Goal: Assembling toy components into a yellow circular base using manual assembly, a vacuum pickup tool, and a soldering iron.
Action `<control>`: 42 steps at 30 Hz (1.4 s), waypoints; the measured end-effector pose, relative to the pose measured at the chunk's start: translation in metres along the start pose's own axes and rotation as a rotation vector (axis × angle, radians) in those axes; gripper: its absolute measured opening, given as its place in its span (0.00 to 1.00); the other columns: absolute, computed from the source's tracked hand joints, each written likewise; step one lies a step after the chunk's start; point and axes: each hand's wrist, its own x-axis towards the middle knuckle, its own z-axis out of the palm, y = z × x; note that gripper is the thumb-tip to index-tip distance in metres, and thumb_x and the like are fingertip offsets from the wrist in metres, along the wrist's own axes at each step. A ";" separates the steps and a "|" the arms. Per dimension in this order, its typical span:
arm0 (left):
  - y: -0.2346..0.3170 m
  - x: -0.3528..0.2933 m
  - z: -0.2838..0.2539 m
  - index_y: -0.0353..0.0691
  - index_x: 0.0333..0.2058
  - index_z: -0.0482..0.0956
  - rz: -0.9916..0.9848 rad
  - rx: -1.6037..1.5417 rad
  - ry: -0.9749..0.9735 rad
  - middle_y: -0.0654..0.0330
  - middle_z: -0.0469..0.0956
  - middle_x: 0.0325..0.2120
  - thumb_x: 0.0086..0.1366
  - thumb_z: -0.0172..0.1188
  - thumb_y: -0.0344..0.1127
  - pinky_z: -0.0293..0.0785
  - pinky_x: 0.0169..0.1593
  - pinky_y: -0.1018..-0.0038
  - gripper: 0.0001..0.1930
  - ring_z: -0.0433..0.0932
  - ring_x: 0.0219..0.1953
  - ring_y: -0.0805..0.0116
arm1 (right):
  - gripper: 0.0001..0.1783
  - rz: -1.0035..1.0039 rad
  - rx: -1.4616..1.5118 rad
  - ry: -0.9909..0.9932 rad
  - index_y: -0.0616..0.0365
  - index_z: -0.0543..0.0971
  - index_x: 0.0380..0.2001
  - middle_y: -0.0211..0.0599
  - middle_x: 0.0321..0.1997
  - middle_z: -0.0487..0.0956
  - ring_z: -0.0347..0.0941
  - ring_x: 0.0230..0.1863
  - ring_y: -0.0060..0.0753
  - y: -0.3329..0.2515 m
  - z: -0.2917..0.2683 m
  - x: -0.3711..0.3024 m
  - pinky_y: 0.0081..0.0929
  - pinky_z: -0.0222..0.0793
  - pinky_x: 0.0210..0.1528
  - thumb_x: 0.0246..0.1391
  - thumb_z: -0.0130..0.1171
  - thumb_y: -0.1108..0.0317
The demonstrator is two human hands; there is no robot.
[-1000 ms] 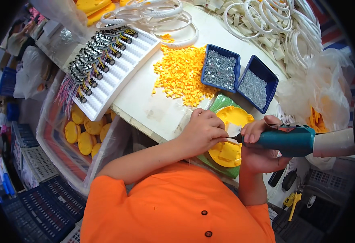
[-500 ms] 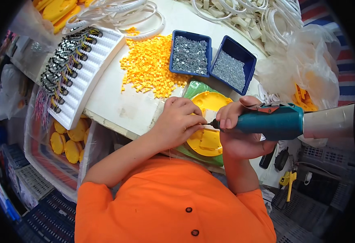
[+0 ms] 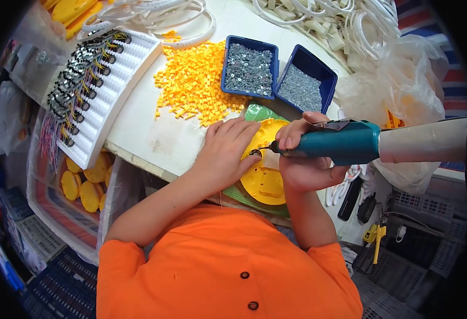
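A teal electric screwdriver (image 3: 350,142) lies nearly level in my right hand (image 3: 303,169), whose fingers are wrapped around its front end. Its thin bit points left over a round yellow plastic housing (image 3: 269,186) with moulded recesses. A small dark round part (image 3: 255,152) sits in the housing, just below the bit's tip; contact between bit and screw is too small to tell. My left hand (image 3: 225,144) rests on the housing's left side, fingers stretched out flat and thumb beside the dark part. Under the housing is a green pad (image 3: 257,112).
Small yellow plastic pieces (image 3: 193,80) lie piled beyond my left hand. Two blue bins of small metal parts (image 3: 249,66) stand behind the housing. A white ridged tray (image 3: 119,93) with wired parts is at the left, above a tub of yellow housings (image 3: 91,195). A plastic bag (image 3: 411,69) lies right.
My left fingers, bunched at the bit before, now lie spread out on the housing, uncovering the dark round part. The screwdriver and my right hand have shifted slightly left and up.
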 end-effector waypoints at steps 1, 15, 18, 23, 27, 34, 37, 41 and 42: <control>0.000 0.000 0.000 0.38 0.63 0.70 -0.002 -0.001 0.003 0.53 0.73 0.60 0.61 0.69 0.42 0.56 0.68 0.55 0.33 0.66 0.66 0.52 | 0.56 0.002 -0.001 -0.003 0.67 0.71 0.57 0.39 0.26 0.75 0.70 0.28 0.33 0.001 0.000 0.000 0.32 0.65 0.37 0.53 0.41 0.19; 0.000 0.000 0.002 0.39 0.62 0.69 -0.010 -0.024 0.019 0.56 0.72 0.58 0.59 0.70 0.42 0.55 0.68 0.53 0.34 0.65 0.67 0.55 | 0.56 0.025 -0.065 -0.017 0.69 0.73 0.54 0.41 0.26 0.76 0.71 0.27 0.35 0.007 -0.003 0.001 0.33 0.67 0.36 0.52 0.42 0.19; -0.001 0.000 0.003 0.39 0.62 0.69 -0.006 -0.019 0.018 0.56 0.73 0.58 0.59 0.71 0.42 0.55 0.68 0.53 0.35 0.65 0.67 0.56 | 0.55 0.045 -0.071 -0.024 0.69 0.73 0.53 0.42 0.25 0.76 0.71 0.27 0.35 0.008 -0.001 0.001 0.32 0.68 0.35 0.52 0.42 0.19; -0.002 -0.001 0.003 0.38 0.63 0.70 -0.024 -0.024 -0.001 0.53 0.73 0.59 0.59 0.71 0.41 0.55 0.68 0.55 0.35 0.66 0.66 0.53 | 0.57 0.077 -0.089 -0.027 0.72 0.73 0.53 0.43 0.25 0.76 0.72 0.27 0.36 0.010 -0.002 -0.003 0.32 0.69 0.35 0.52 0.43 0.19; 0.000 0.001 0.003 0.39 0.63 0.70 -0.023 -0.013 -0.007 0.53 0.73 0.59 0.59 0.70 0.42 0.55 0.68 0.54 0.35 0.66 0.67 0.54 | 0.58 0.085 -0.096 -0.049 0.73 0.71 0.56 0.44 0.25 0.76 0.72 0.27 0.36 0.008 -0.004 0.000 0.31 0.69 0.34 0.52 0.43 0.20; 0.001 0.013 0.006 0.39 0.63 0.70 0.036 0.042 0.026 0.52 0.73 0.59 0.60 0.69 0.44 0.55 0.68 0.53 0.34 0.66 0.67 0.53 | 0.56 -0.074 -0.048 -0.103 0.69 0.70 0.62 0.40 0.29 0.76 0.71 0.31 0.34 -0.038 0.002 0.016 0.33 0.65 0.42 0.55 0.41 0.22; -0.003 0.038 -0.003 0.40 0.59 0.73 0.096 0.075 0.038 0.57 0.75 0.55 0.59 0.70 0.45 0.59 0.65 0.51 0.32 0.69 0.63 0.56 | 0.55 -0.082 -0.034 -0.111 0.69 0.70 0.62 0.40 0.29 0.76 0.71 0.31 0.33 -0.056 -0.001 0.015 0.33 0.66 0.41 0.55 0.41 0.23; -0.036 0.093 -0.026 0.45 0.49 0.80 0.139 0.217 0.146 0.60 0.78 0.48 0.58 0.70 0.42 0.63 0.60 0.54 0.21 0.73 0.57 0.58 | 0.56 -0.068 -0.059 -0.091 0.69 0.70 0.61 0.40 0.28 0.76 0.71 0.29 0.33 -0.061 -0.007 0.002 0.33 0.66 0.40 0.55 0.40 0.22; -0.045 0.106 -0.031 0.47 0.45 0.83 0.170 0.353 0.225 0.61 0.79 0.46 0.58 0.70 0.41 0.64 0.59 0.56 0.16 0.73 0.55 0.59 | 0.56 -0.048 -0.090 -0.049 0.69 0.71 0.60 0.40 0.27 0.76 0.71 0.28 0.33 -0.061 -0.008 -0.002 0.33 0.66 0.39 0.55 0.41 0.21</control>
